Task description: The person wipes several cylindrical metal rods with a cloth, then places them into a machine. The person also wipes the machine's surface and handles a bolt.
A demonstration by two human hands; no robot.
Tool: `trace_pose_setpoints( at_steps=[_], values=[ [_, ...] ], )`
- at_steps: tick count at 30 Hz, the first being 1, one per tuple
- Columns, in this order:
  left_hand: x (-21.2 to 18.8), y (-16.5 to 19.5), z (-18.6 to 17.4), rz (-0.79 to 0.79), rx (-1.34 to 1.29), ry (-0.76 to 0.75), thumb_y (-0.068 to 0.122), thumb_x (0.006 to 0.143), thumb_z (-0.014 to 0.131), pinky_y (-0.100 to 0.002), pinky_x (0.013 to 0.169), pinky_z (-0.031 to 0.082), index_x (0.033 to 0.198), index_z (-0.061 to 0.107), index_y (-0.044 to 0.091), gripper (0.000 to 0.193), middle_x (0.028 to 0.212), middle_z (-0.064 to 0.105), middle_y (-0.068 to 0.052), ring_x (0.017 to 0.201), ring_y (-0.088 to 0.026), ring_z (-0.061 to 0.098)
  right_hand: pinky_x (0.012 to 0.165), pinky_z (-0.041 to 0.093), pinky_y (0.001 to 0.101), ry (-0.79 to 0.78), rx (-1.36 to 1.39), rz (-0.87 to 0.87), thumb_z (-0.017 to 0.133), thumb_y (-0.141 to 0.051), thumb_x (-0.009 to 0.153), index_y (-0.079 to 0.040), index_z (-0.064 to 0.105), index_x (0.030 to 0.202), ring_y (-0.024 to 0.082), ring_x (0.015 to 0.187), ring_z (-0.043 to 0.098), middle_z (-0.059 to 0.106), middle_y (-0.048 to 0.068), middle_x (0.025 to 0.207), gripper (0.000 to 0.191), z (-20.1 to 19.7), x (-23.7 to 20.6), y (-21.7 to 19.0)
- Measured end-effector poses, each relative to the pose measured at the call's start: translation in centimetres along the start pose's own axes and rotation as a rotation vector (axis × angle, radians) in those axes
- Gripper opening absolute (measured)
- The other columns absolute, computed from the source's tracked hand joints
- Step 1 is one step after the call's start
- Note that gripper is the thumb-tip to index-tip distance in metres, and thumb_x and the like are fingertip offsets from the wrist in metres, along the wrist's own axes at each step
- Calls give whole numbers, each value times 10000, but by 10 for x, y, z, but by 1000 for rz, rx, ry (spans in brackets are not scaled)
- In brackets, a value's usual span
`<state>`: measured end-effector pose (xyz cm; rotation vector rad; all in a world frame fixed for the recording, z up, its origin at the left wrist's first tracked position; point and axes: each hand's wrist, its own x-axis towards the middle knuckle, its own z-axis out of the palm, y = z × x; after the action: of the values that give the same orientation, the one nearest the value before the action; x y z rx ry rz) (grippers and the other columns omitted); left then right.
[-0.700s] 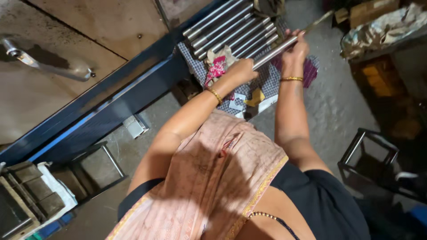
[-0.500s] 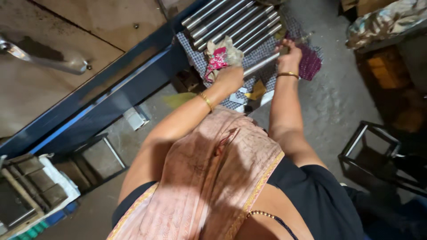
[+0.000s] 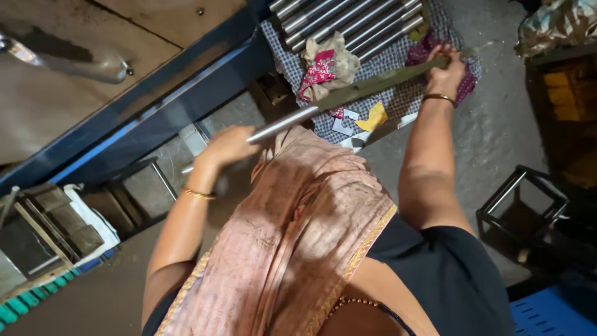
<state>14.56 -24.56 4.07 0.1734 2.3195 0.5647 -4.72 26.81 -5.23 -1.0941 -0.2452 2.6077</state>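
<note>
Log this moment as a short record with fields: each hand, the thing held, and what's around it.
left hand: closed around the bare shiny end of the metal rod
right hand: grips the rod's far, dull greenish end
rod: long, held across the body, above the checked cloth
rod stack: more rods side by side on the cloth
rag: crumpled, beige and pink, beside the stack
nearby: blue steel beam
</note>
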Motion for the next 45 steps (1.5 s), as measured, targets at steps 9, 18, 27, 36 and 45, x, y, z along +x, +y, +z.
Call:
trace_pose_setpoints(
  at_steps=[9,18,27,36,45],
  values=[
    [-64,-110,34,-341,-32,328,290,844,707,-524,897,532,1077,741,126,287,1060,735,-215,1010,-424,688,774,579,507,115,-368,-88,320,-492,976,74,578,1107,362,838,668,695,224,907,636,-17,7,-24],
    [-46,-73,52,-196,-262,514,403,874,716,-543,802,515,986,650,118,313,906,713,-193,899,-431,679,1049,541,393,-598,-1385,-567,762,-58,933,-9,601,1311,241,1184,634,655,103,1292,414,-16,-49,88],
    [-20,-51,74,-36,-445,569,333,875,743,-517,779,512,1138,649,133,344,929,716,-177,905,-413,673,1255,420,437,-1601,-1228,316,834,-65,954,-88,641,1318,234,1396,586,699,97,1381,412,-11,-240,232],
    [-82,-59,97,209,-533,1064,76,857,733,-473,850,489,1138,589,20,321,1026,638,-185,996,-409,608,1208,299,500,-2351,-1240,86,916,-278,821,-74,752,1083,247,1277,668,766,42,1155,370,-2,-327,276],
    [-166,-107,111,-180,50,1230,-1,809,691,-424,945,487,982,645,104,207,1008,649,-44,1054,-293,600,1249,266,506,-2465,-1129,312,911,-232,835,-103,780,1044,318,1360,627,767,63,1221,278,-29,-354,319]
  ],
)
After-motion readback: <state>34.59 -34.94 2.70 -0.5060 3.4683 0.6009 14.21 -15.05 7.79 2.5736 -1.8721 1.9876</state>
